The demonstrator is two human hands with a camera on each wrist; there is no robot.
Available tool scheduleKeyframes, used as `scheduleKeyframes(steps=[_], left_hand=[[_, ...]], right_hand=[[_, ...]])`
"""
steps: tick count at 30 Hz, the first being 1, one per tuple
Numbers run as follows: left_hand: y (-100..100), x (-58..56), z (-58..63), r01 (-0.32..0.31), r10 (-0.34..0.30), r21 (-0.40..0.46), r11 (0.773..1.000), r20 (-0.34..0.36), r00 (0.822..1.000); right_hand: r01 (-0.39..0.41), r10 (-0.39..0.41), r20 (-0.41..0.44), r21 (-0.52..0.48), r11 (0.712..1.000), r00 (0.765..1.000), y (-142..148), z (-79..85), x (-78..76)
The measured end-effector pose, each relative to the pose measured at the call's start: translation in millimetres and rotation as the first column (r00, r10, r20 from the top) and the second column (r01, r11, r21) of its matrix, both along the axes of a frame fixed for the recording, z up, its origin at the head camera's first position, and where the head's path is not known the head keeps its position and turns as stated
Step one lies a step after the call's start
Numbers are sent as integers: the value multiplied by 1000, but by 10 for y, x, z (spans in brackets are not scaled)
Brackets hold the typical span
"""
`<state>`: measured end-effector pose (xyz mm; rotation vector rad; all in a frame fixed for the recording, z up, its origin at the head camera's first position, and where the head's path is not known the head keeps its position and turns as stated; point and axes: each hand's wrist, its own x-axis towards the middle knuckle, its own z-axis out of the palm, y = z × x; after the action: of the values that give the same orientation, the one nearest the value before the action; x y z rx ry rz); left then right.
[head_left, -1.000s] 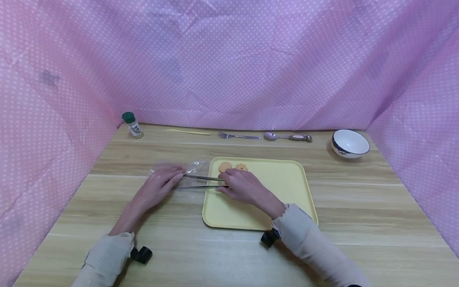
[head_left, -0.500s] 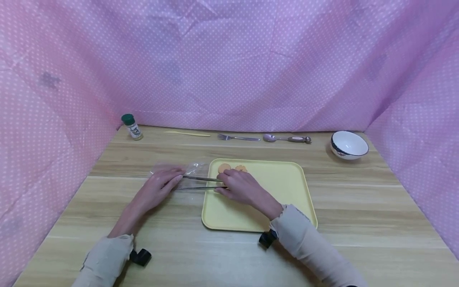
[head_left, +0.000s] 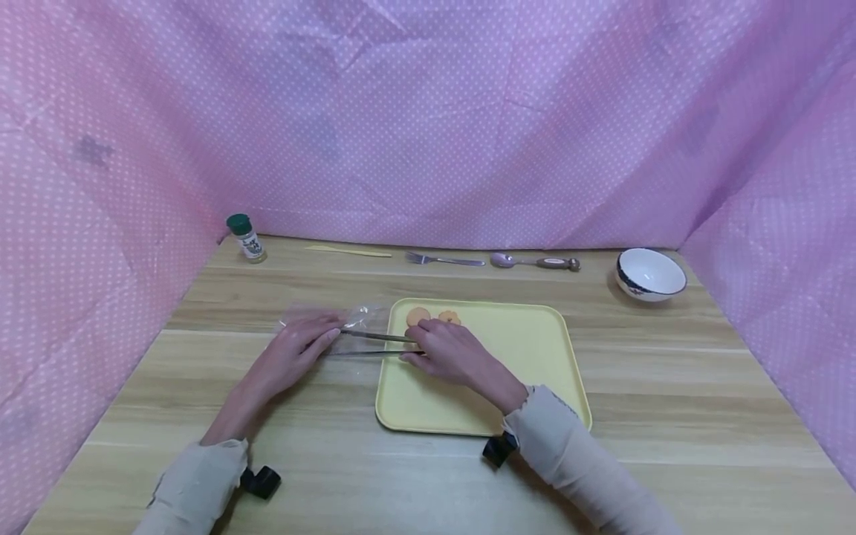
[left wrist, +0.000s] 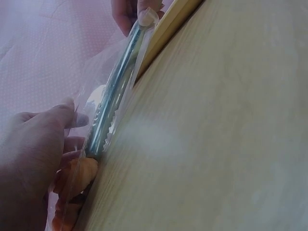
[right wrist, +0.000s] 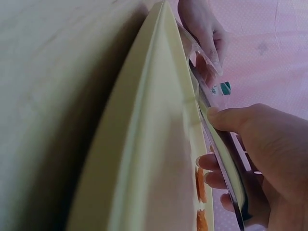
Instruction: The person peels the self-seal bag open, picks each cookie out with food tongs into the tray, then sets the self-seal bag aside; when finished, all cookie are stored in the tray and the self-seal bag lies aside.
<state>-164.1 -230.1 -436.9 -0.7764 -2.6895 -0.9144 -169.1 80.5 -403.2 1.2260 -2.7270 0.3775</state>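
Note:
My right hand grips metal tongs above the left part of a yellow tray. The tongs' two arms stand apart, and their toothed ends reach into a clear plastic bag lying left of the tray. With thumb and fingers, my left hand holds the bag. Inside it, orange-brown biscuits lie at the tips of the tongs, partly hidden by my fingers; whether the tips touch one I cannot tell. Two biscuits sit near the tray's far left corner.
Along the table's far edge are a green-capped shaker bottle, a thin yellow knife, a fork and a spoon. A white bowl stands at the far right. Pink dotted cloth hangs behind the table.
The head view has drifted slightly, so the scene sits a little lower. Both hands, the tongs and the bag keep nearly the same places against the tray.

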Motion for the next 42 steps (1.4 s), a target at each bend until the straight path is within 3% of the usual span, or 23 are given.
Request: scheduleKeyframes(steps=[7,13,34,42], left_hand=[[-23,25,-20,-11,12,-19,1000,23,1000],[-37,38,-12,-7,8,-17,1000,20,1000],[-57,33,-6,-19,19,-19,1000,38,999],[-37,5,-2,12,-12,4,1000,-4,1000]], right_hand=[[-35,35,6,-2,999,999,-9,-8,-11],[-60,60,-38,9,998,997,-25,-16,-24],[-74,75,-73,27,997,994,-40,-9,-47],[-44,48,-69,47,998,997,15,9,-22]])
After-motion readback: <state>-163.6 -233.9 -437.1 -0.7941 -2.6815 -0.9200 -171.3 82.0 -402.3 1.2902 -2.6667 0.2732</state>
